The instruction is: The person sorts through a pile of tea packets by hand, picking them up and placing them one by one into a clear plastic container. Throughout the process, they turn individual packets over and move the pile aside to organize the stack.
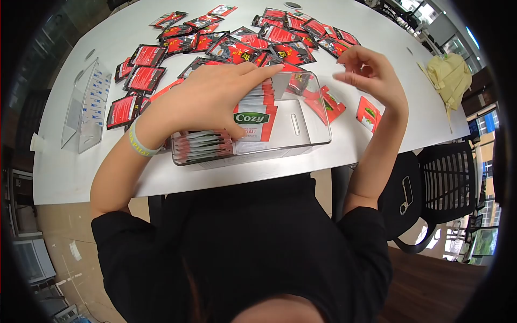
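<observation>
My left hand (207, 99) lies over a row of red-and-white "Cozy" sachets (253, 118) standing in a clear plastic box (315, 137) at the table's near edge, fingers pressing the packets together. My right hand (371, 72) hovers above and to the right of the box, fingers spread, holding nothing. The box's right half holds no sachets. Two loose sachets (369, 113) lie on the table under my right hand.
Many red sachets (242, 40) are scattered over the far part of the white table (64, 172). A second clear box (86, 107) lies at the left. A yellow cloth (449, 78) sits at the right edge. A black chair (447, 172) stands to the right.
</observation>
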The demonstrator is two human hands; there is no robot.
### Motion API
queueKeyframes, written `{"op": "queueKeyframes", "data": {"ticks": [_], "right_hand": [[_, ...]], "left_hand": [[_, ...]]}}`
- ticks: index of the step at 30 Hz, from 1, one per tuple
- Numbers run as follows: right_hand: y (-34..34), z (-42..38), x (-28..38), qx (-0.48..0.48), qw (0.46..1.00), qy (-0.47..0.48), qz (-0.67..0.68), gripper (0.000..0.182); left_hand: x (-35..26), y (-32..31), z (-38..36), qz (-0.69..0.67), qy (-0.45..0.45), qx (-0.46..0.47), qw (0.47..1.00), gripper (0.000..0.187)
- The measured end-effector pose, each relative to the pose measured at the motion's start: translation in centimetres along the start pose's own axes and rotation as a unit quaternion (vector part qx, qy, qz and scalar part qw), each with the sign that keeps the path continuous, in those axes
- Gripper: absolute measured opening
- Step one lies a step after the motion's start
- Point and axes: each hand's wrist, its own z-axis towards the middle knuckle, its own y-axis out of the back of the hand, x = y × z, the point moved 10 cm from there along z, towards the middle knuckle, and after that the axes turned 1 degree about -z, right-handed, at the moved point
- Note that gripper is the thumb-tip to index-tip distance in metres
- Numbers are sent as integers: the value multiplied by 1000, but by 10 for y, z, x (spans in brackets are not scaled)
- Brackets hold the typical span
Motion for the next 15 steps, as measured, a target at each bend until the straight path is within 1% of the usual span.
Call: {"op": "queueKeyframes", "data": {"ticks": [2,3,5,6,7,9,13,15], "right_hand": [[-20,-1,-28,113,990,-27,-81,48],[-33,-3,-52,153,979,-86,-100,58],[-53,-1,-66,196,970,-65,-131,59],[-60,0,-66,211,966,-100,-110,55],[-62,2,-65,210,966,-102,-110,55],[-70,5,-71,239,958,-126,-98,40],[-66,5,-84,243,955,-148,-86,36],[-61,12,-79,214,968,-108,-71,37]], "left_hand": [[4,3,0,-27,3,-13,1000,104],[7,2,0,-27,0,-11,1000,104],[15,2,1,-22,4,-26,999,104],[16,2,1,-29,1,-22,999,103],[16,3,1,-30,0,-21,999,103],[16,2,2,-37,-1,-15,999,103],[15,2,1,-35,-2,-14,999,102],[15,3,1,-32,6,-13,999,102]]}}
